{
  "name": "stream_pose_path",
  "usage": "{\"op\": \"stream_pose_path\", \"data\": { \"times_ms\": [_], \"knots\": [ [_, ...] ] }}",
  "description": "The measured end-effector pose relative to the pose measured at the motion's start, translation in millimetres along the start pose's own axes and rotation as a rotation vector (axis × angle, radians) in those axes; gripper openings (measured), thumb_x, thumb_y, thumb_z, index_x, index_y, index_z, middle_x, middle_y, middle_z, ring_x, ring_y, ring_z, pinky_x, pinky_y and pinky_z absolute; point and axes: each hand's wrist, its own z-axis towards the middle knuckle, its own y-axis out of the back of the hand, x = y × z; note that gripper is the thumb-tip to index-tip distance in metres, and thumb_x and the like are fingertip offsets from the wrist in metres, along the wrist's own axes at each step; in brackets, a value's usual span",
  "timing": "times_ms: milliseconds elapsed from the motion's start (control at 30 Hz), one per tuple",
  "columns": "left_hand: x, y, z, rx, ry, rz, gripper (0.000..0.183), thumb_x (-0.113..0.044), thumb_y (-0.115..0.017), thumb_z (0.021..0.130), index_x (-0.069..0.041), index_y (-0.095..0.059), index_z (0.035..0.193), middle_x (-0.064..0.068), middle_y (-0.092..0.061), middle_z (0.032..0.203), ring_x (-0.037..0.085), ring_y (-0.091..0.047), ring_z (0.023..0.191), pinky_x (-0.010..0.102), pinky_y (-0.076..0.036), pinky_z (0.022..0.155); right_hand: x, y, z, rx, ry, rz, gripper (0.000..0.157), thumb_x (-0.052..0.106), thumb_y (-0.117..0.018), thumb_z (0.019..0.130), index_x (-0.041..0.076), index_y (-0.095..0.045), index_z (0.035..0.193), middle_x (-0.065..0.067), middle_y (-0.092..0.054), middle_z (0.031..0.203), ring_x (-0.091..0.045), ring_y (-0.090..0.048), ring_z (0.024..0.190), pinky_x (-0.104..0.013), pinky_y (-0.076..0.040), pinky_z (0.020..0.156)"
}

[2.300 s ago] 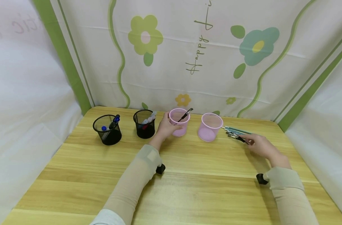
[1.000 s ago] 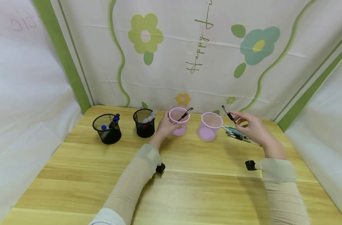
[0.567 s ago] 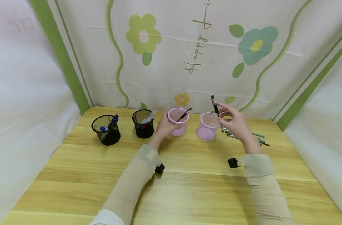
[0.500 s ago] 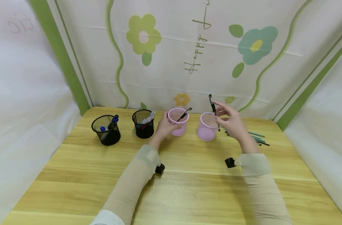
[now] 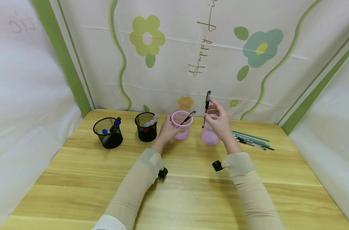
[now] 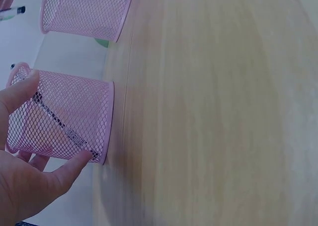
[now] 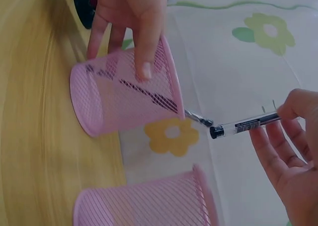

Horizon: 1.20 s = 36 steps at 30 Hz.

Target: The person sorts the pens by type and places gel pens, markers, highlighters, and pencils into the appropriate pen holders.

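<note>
My left hand grips a pink mesh pen cup from its left side, with the thumb across the front. One black gel pen leans in that cup, its top sticking out over the rim. Between thumb and fingers, my right hand pinches another pen, clear-barrelled with a black grip, held nearly upright. In the right wrist view, the black end of this held pen is close to the leaning pen's tip. A second pink cup stands partly hidden behind my right hand; no pen shows in it.
Two black mesh cups stand on the left, one with blue-capped and black pens, the other with pale and red ones. Several pens and teal pencils lie at the right. A flowered cloth hangs behind the table.
My right hand has picked a pen from the pile, raised it, turned it upright and carried it left past the second pink cup. My left hand keeps its grip on the first.
</note>
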Motion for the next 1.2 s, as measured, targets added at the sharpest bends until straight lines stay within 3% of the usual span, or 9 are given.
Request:
{"op": "stream_pose_path", "data": {
  "times_ms": [133, 367, 600, 767, 1000, 1200],
  "knots": [
    [-0.2, 0.6, -0.6, 0.009, -0.002, -0.017, 0.088, -0.002, -0.086, 0.081, -0.001, -0.034, 0.152, 0.025, -0.041, 0.153, 0.039, -0.042, 0.141, 0.046, -0.042, 0.112, 0.3, -11.8, 3.5, -0.051, -0.022, 0.078, 0.064, -0.005, -0.065, 0.095, 0.003, -0.042, 0.154, -0.014, -0.057, 0.120, -0.015, -0.059, 0.102, -0.019, -0.054, 0.084],
    [-0.1, 0.5, 0.5, 0.000, -0.009, -0.007, 0.088, -0.004, -0.086, 0.081, -0.001, -0.034, 0.152, 0.024, -0.042, 0.153, 0.037, -0.042, 0.141, 0.046, -0.042, 0.112, -0.1, -29.5, 8.3, -0.141, -0.060, 0.287, 0.068, -0.012, -0.061, 0.094, 0.000, -0.033, 0.155, -0.008, -0.051, 0.116, -0.018, -0.057, 0.103, -0.024, -0.058, 0.084],
    [-0.5, 0.2, -1.1, 0.005, -0.011, -0.003, 0.088, -0.002, -0.085, 0.081, 0.000, -0.033, 0.152, 0.026, -0.042, 0.153, 0.039, -0.042, 0.141, 0.047, -0.041, 0.113, -8.7, -45.9, 10.1, -0.209, -0.096, 0.360, 0.066, -0.014, -0.059, 0.093, -0.001, -0.033, 0.151, -0.007, -0.050, 0.114, -0.018, -0.056, 0.102, -0.022, -0.057, 0.084],
    [-1.6, 0.3, -2.6, 0.006, -0.012, 0.004, 0.087, -0.002, -0.085, 0.082, 0.000, -0.033, 0.152, 0.026, -0.042, 0.152, 0.040, -0.043, 0.140, 0.047, -0.041, 0.113, -14.6, -54.9, 9.7, -0.192, -0.112, 0.339, 0.057, -0.014, -0.059, 0.093, -0.004, -0.040, 0.146, -0.016, -0.051, 0.112, -0.018, -0.058, 0.096, -0.025, -0.058, 0.084],
    [-2.5, -0.1, -3.2, 0.006, -0.012, 0.016, 0.087, -0.004, -0.085, 0.082, 0.001, -0.033, 0.152, 0.027, -0.043, 0.151, 0.040, -0.045, 0.138, 0.048, -0.043, 0.111, -18.1, -57.1, 4.6, -0.098, -0.233, 0.246, 0.039, -0.008, -0.060, 0.098, -0.010, -0.053, 0.137, -0.016, -0.056, 0.110, -0.022, -0.061, 0.097, -0.028, -0.058, 0.088],
    [-0.8, 0.0, -0.2, -0.004, -0.010, 0.019, 0.087, -0.002, -0.085, 0.081, 0.000, -0.034, 0.151, 0.024, -0.045, 0.151, 0.038, -0.046, 0.138, 0.045, -0.042, 0.112, -12.8, -52.4, 5.3, -0.055, -0.198, 0.109, 0.036, 0.001, -0.061, 0.101, -0.007, -0.057, 0.136, -0.020, -0.060, 0.117, -0.025, -0.061, 0.105, -0.024, -0.053, 0.089]
  ]
}}
